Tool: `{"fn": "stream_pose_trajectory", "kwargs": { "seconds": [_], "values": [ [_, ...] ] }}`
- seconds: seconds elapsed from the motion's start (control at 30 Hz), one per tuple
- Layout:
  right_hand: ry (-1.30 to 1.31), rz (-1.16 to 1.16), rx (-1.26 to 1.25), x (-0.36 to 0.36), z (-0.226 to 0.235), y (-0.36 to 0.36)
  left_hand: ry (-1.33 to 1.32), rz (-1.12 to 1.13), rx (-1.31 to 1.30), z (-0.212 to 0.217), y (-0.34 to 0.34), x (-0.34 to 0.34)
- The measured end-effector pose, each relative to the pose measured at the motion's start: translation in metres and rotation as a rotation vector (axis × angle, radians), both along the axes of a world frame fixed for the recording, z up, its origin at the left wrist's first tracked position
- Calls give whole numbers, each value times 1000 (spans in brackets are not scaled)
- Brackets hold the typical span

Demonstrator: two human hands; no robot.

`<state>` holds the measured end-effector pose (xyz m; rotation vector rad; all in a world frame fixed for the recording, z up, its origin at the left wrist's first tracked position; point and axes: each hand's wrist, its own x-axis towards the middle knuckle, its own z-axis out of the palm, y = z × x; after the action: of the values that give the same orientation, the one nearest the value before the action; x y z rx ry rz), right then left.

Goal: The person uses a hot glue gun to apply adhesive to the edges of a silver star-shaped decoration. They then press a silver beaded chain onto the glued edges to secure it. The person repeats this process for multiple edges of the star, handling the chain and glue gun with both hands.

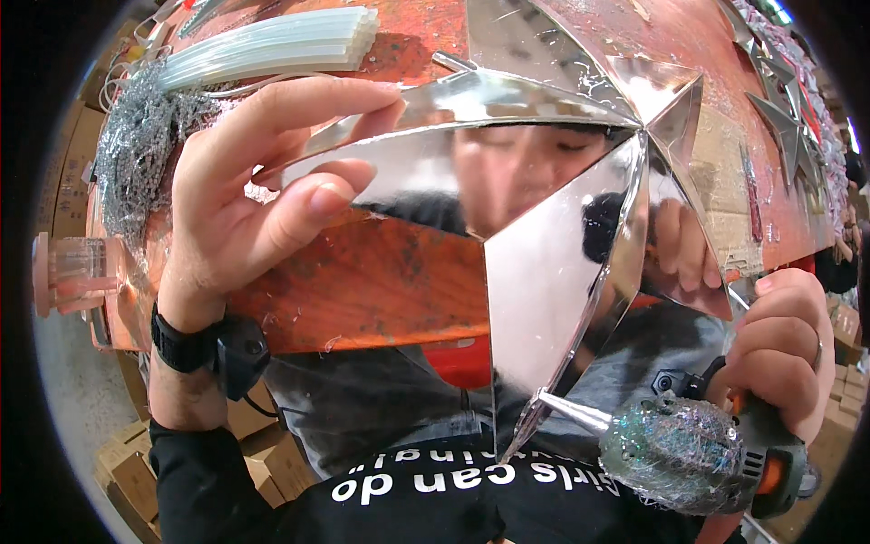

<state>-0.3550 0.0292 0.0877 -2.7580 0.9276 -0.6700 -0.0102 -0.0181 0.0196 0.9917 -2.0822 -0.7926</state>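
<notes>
Pinching one arm of a large mirrored silver star (544, 263), the left hand (245, 195) has its fingers (308, 113) closed on the star's upper-left point, thumb underneath and the other fingers curled over the top edge. The star is held up in the air above the edge of an orange-red tabletop (362, 281), tilted so that its folded facets reflect the person and the hands. A black wrist strap (186, 344) with a small black device sits on the left wrist. At lower right, the right hand (784, 349) is wrapped tight around the handle of a hot glue gun (698, 449), whose body is crusted with glitter and dried glue and has orange parts; a ring shows on one finger. The gun's metal nozzle (575, 412) points left and touches, or very nearly touches, the star's lowest point. On the tabletop behind the left hand lies a bundle of clear glue sticks (272, 45), and beside it a tangle of silver chain (136, 145). More silver stars (784, 122) lie along the far right of the tabletop. Cardboard boxes (127, 471) stand on the floor at lower left.
</notes>
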Motion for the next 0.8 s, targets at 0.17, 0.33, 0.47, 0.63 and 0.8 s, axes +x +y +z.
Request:
{"fn": "stream_pose_trajectory", "kwargs": {
  "seconds": [0.17, 0.33, 0.47, 0.63, 0.8],
  "values": [
    [84, 116, -50, -20, 3, -4, -20, 2, -5, -1, -1, 2],
    [124, 162, -63, -22, 6, -5, 39, 21, 46, -1, 2, -1],
    [133, 195, -62, -24, 5, -9, -35, -14, 0, -1, -2, 3],
    [124, 149, -32, -15, 6, -5, -6, 22, 41, -1, 1, 0],
    [43, 126, -62, -5, 1, -2, -16, 19, 36, 1, 1, 2]
  ]
}}
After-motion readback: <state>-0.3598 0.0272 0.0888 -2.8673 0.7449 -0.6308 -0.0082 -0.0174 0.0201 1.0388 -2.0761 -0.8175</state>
